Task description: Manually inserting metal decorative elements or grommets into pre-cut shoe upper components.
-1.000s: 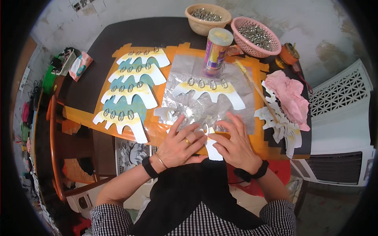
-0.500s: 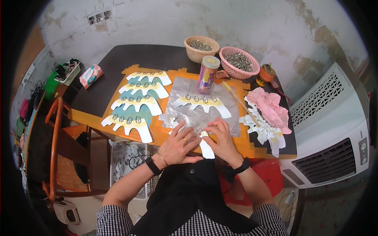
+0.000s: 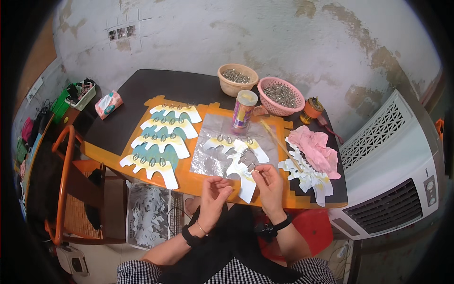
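Note:
My right hand (image 3: 269,189) pinches the edge of a white scalloped cut-out piece (image 3: 246,187) beside one of its metal rings. That piece has a yellowish smear and hangs tilted over the table's front edge area, partly overlapping another ringed white piece (image 3: 259,152) behind it. To its left my left hand (image 3: 215,199) is raised off the work, fingers loosely curled with a gap to the thumb and nothing visible between them. Several similar white pieces (image 3: 163,174) with rings lie in a column on a teal sheet at the left.
A clear plastic sheet (image 3: 201,163) is taped to the dark table (image 3: 156,80). Behind stand a purple-labelled canister (image 3: 241,113), a beige bowl (image 3: 233,87) and a pink basket (image 3: 295,110) of metal parts. At right lie a stick (image 3: 279,142), a pink cloth (image 3: 314,149) and crumpled white pieces (image 3: 321,187).
My left hand has drawn back toward me, away from the white piece. My right hand now grips the piece by its edge, and its rings have come into sight.

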Demonstrator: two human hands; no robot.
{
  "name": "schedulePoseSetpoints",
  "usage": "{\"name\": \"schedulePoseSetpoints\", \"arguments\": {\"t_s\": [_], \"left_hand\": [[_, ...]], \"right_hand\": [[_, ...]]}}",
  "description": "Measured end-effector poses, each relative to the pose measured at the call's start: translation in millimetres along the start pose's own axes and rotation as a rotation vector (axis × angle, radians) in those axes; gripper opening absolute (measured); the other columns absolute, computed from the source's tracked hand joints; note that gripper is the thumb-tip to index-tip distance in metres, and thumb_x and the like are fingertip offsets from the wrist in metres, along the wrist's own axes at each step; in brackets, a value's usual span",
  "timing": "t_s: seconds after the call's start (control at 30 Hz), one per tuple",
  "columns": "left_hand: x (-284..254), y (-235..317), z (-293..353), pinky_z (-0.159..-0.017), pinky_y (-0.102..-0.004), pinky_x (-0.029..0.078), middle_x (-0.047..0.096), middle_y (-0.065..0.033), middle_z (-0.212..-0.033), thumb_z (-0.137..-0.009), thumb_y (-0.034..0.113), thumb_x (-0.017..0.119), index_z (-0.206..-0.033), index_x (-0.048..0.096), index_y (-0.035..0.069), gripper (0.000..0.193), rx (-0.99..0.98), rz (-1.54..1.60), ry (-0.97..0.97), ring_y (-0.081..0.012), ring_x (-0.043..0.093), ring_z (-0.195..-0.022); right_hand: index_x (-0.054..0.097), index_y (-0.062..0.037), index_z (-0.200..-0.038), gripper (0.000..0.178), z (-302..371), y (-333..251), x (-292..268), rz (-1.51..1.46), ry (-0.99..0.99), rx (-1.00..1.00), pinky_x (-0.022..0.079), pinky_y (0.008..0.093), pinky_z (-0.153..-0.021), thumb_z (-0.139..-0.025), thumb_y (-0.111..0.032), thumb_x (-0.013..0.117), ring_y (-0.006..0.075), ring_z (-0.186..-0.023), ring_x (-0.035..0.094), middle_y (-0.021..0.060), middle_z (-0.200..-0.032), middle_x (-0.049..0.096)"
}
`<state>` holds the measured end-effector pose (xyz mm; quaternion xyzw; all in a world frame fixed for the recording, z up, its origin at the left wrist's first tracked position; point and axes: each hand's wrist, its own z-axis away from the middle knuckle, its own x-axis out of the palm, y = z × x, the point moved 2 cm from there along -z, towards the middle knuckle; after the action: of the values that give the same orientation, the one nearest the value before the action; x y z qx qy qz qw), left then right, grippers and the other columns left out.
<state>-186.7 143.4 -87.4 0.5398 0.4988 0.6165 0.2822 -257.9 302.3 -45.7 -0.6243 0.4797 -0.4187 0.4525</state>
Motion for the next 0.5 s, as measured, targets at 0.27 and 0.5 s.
{"name": "schedulePoseSetpoints", "arguments": {"t_s": [0.27, 0.5], "left_hand": [[40, 6, -37, -0.085, -0.0277, 0.054, 0.072, -0.0034, -0.11, -0.099, 0.008, 0.07, -0.124, 0.063, 0.003, 0.026, -0.262, 0.227, -0.14, -0.0103, 0.067, -0.094], [22, -1, -41, -0.079, -0.0267, 0.054, 0.074, -0.003, -0.099, -0.103, 0.022, 0.068, -0.106, 0.072, 0.002, 0.021, -0.358, 0.347, -0.227, -0.0092, 0.067, -0.087]], "right_hand": [[0.06, 0.0015, -0.108, 0.015, 19, 1, 12, 0.171, 0.091, -0.246, 0.049, 0.0247, -0.085, -0.096, 0.006, 0.066, 0.0126, -0.097, 0.061, 0.0088, -0.108, 0.063], [0.064, 0.0006, -0.099, 0.01, 19, -3, 11, 0.144, 0.063, -0.223, 0.051, 0.0283, -0.081, -0.093, 0.003, 0.071, 0.0172, -0.091, 0.064, 0.0095, -0.1, 0.065]]}}
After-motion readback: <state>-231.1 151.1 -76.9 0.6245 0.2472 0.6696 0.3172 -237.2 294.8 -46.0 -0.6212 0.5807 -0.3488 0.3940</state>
